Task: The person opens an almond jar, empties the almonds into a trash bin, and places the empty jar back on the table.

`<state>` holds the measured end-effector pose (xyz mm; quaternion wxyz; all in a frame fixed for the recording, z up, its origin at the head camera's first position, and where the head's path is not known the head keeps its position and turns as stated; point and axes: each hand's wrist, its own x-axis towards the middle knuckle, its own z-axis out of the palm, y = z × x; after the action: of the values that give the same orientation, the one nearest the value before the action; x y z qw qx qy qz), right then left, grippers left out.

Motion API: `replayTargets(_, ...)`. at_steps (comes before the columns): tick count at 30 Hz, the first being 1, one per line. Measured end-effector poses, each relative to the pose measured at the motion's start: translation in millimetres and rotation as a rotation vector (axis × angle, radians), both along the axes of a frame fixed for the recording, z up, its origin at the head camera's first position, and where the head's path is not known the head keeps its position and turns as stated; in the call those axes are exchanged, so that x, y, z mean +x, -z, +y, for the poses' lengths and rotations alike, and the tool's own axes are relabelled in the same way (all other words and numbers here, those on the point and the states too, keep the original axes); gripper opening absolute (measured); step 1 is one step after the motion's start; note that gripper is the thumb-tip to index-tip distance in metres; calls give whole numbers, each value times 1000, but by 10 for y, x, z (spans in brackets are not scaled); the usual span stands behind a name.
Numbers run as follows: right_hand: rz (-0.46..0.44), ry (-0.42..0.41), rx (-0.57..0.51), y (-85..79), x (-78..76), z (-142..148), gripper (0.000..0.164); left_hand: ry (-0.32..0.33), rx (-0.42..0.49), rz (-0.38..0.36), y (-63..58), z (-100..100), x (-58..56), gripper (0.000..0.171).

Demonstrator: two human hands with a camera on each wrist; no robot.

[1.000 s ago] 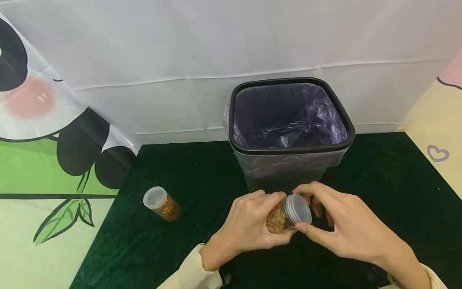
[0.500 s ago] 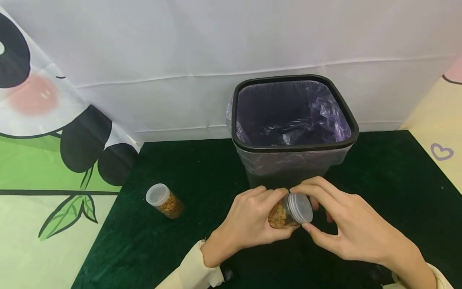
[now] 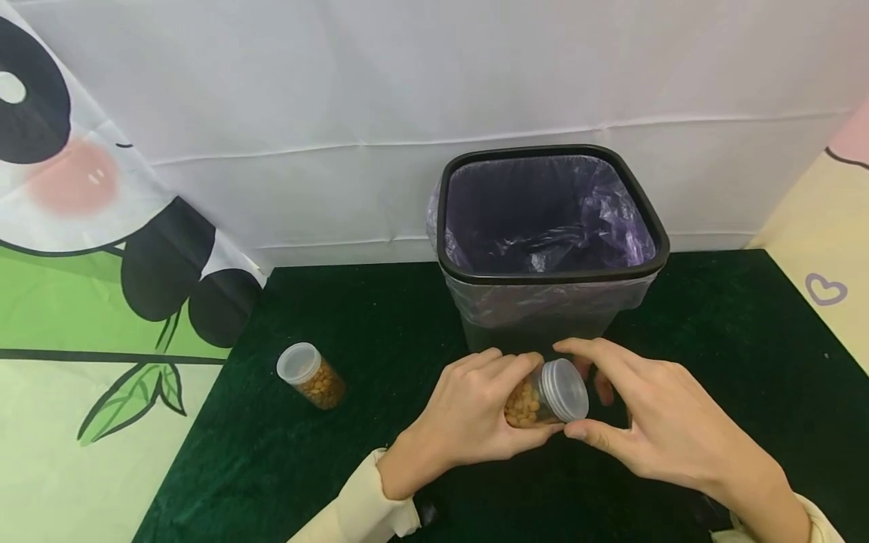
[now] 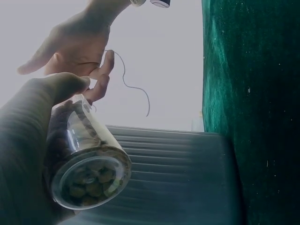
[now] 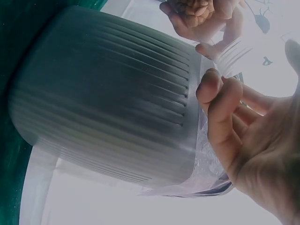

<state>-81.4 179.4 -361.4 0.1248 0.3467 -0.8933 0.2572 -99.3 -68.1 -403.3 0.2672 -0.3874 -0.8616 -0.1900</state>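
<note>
My left hand (image 3: 475, 411) grips a clear plastic jar (image 3: 524, 407) of small yellow-brown pieces, tilted with its ridged translucent screw lid (image 3: 566, 390) towards the right. In the left wrist view the jar's round base (image 4: 91, 180) faces the camera, pieces showing through it. Around the lid, my right hand (image 3: 655, 418) has thumb and forefinger spread, a gap showing between them and the lid. The right wrist view shows its fingers (image 5: 225, 110) bent and the thumb held away. A second lidded jar (image 3: 319, 383) with similar contents stands on the left of the table.
A dark bin (image 3: 543, 328) with a black rim and purple-tinted liner bag stands just beyond the hands. Dark green cloth (image 3: 380, 324) covers the table. A white sheet (image 3: 305, 90) hangs behind, with a printed cartoon cloth (image 3: 156, 264) at the left.
My right thumb and forefinger, at the lid's edge half a second ago, have spread away from it. My left hand keeps its grip on the jar.
</note>
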Motion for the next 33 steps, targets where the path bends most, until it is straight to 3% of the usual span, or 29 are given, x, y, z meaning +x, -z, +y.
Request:
replayTargets(11,68,-46,-47,15,-29,-31,66,22,6,-42,-47,0,-12,61)
replayTargets(21,-50,-198,-71,-10,-101,-39,66,53,39,-229,-80,-85,9,64)
replayTargets(25,-93,-245,-66,-19,-127,-28,66,57,35,-272,-71,-114,5,65)
replayTargets(28,-131,-230,-32,-16,-127,-27,71,55,31,-291,-51,-123,1,66)
replayTargets(33,-184,-128,40,-26,-123,-31,85,35,22,-284,-41,-122,-18,66)
